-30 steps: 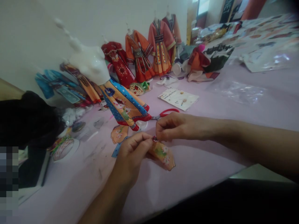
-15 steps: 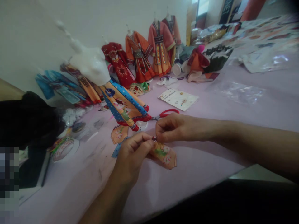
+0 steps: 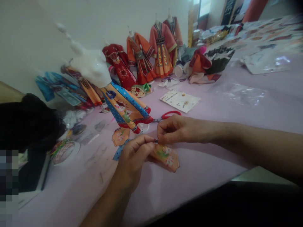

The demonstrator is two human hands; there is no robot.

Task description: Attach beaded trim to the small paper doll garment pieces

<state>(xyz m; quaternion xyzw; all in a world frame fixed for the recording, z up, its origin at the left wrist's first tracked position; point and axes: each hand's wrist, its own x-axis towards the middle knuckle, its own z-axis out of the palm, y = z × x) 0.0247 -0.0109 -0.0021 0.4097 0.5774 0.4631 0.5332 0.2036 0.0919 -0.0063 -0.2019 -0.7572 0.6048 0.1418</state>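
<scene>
An orange floral fabric piece [image 3: 169,157] with a dark red edge hangs from the fingers of my left hand [image 3: 136,154], which pinches it between thumb and forefinger. My right hand [image 3: 174,129] is closed in a pinch at the same dark red edge, touching the left fingertips; what lies between its fingers is too small to make out. Red-handled scissors [image 3: 170,114] lie just behind the right hand. Beyond the left hand stands a white mannequin [image 3: 94,66] in a blue and orange skirt [image 3: 127,107]. Orange and blue fabric pieces [image 3: 120,136] lie beneath the skirt.
Small dressed figures [image 3: 162,47] stand along the wall. A white card [image 3: 180,100] and a clear plastic bag [image 3: 246,94] lie behind my right arm. Tape rolls [image 3: 66,153] and a black object [image 3: 28,123] are at the left. The pink table [image 3: 201,176] ends near my body.
The dark red edge between my fingertips has turned slightly and the fabric has shifted a little. Both hands keep nearly the same place.
</scene>
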